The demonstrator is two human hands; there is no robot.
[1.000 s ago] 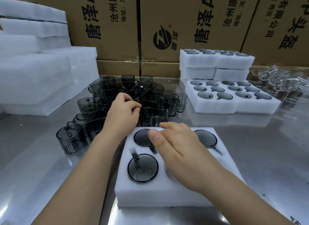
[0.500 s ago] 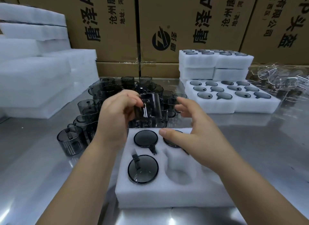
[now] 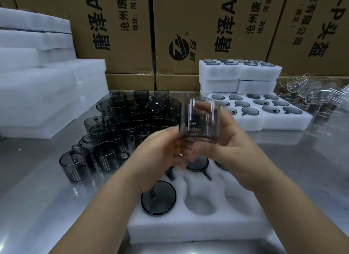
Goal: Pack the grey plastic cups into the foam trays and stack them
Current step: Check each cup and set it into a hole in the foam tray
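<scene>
Both hands hold one grey see-through cup (image 3: 199, 120) in the air above the white foam tray (image 3: 198, 227) in front of me. My left hand (image 3: 160, 149) pinches its lower left side. My right hand (image 3: 232, 140) wraps its fingers behind and under the cup. One cup (image 3: 158, 197) sits upside down in the tray's near left pocket, and more cups (image 3: 198, 164) sit in the far pockets, partly hidden by my hands. Two near pockets (image 3: 200, 202) are hollow. A pile of loose grey cups (image 3: 132, 119) stands on the metal table behind and left of the tray.
Filled foam trays (image 3: 264, 121) lie at the right, with a stack of filled trays (image 3: 239, 74) behind them. Blank foam blocks (image 3: 47, 95) are stacked at the left. Clear plastic parts (image 3: 311, 95) lie at far right. Cardboard boxes (image 3: 207, 26) line the back.
My left hand lifted a cup out of the pile and brought it right and up over the tray. My right hand left the tray and took hold of the same cup.
</scene>
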